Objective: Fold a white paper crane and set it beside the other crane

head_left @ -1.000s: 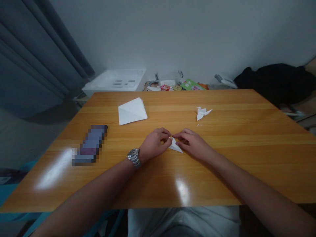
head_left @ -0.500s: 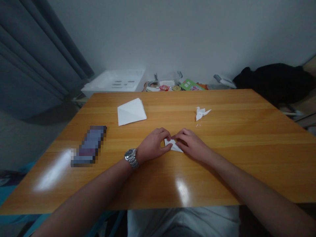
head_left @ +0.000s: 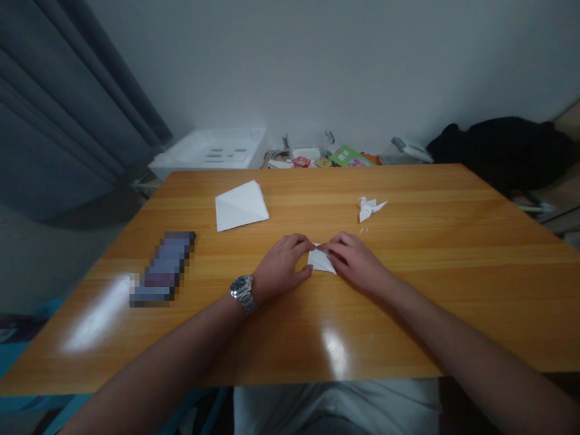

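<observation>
Past the far edge of the table (head_left: 408,326), to the left, I have a white plastic tray (head_left: 206,162) with raised walls and slots in its base. Right of it I pick out a red packet (head_left: 301,162) and a green booklet (head_left: 348,156); I cannot tell whether a container holds them.

The folded paper (head_left: 321,262) lies near the middle of the table, between the two hands: small, white, matte, roughly four-sided, its far edge under the fingertips. On the left hand (head_left: 283,266) I see thumb and forefinger apart in a curve, their tips at the paper's left side and far edge. The right hand (head_left: 356,260) has its forefinger at the far edge and its thumb at the right side. I cannot tell whether either hand pinches the sheet or only presses it.

The tabletop is glossy, wood-grained and orange-brown, with glare at its near side. A steel-link wristwatch (head_left: 242,292) circles the left wrist. Farther left lie a creased stack of white paper (head_left: 242,206) and, nearer, a pixelated dark slab (head_left: 164,269), probably a smartphone. Far right of the hands sits a white origami crane (head_left: 370,209), two paper slivers (head_left: 364,230) just before it. None of these block the fingers.
</observation>
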`<state>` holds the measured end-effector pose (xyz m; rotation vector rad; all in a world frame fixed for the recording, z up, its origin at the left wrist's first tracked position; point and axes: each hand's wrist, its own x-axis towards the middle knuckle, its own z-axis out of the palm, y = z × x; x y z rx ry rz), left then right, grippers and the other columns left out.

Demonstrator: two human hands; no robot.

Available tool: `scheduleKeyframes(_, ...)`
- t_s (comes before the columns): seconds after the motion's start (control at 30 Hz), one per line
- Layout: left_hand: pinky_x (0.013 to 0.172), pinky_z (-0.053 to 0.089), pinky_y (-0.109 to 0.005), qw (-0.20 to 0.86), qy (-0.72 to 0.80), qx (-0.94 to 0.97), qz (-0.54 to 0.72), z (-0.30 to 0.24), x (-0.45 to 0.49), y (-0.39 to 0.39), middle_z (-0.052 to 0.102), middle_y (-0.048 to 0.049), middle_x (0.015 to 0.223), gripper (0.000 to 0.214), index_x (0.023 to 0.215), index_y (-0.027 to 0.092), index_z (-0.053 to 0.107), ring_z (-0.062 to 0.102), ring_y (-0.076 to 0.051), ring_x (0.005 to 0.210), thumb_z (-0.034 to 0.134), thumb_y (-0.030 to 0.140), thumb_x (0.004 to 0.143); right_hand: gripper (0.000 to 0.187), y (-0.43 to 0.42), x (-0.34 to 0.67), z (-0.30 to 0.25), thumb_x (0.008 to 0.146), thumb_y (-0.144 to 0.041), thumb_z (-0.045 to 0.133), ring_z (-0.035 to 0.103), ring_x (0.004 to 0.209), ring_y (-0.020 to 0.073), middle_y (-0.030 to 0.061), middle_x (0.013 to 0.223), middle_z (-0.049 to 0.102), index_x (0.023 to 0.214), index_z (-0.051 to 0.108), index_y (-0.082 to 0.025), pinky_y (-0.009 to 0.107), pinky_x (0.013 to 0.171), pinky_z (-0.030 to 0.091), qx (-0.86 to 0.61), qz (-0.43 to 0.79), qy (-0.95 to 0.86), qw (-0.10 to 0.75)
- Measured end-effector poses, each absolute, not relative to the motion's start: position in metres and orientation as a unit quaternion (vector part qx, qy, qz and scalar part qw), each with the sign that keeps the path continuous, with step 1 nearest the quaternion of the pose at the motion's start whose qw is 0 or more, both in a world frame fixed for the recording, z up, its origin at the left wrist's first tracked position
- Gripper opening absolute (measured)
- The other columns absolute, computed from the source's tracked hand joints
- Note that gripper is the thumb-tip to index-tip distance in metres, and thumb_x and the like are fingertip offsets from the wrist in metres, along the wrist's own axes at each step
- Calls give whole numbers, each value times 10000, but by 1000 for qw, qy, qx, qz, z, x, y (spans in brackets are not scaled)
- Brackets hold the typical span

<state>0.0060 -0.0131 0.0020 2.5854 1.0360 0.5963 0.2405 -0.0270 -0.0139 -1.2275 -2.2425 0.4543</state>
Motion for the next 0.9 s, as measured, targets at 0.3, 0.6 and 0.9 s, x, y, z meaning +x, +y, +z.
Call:
scheduleKeyframes(0.3, 1066, 441, -461, 87, 374, 908, 168, 1, 6, -15, 578, -128, 1332, 400, 1322, 204, 641, 544, -281, 1209, 560, 329, 951, 257, -24, 241, -14, 888, -77, 556, 585, 1012, 232, 90, 1062, 598, 1100, 646, -192, 389, 924, 488, -452, 189, -822, 291)
scheduleKeyframes(0.6, 1027, 461, -449, 93, 402, 892, 184, 0, 10, -13, 619, -88, 1295, 363, 1256, 233, 684, 571, -260, 1159, 507, 417, 998, 99, -20, 247, -5, 937, -211, 595, 588, 806, 185, 43, 868, 603, 858, 651, -192, 319, 725, 469, -485, 219, -791, 303)
scheduleKeyframes(0.9, 1085, 427, -463, 90, 360, 913, 172, -4, 5, -10, 564, -129, 1340, 422, 1349, 189, 608, 529, -279, 1229, 581, 324, 950, 137, -20, 246, -14, 905, -104, 620, 598, 955, 202, 69, 1003, 615, 949, 697, -208, 350, 859, 493, -412, 206, -827, 323)
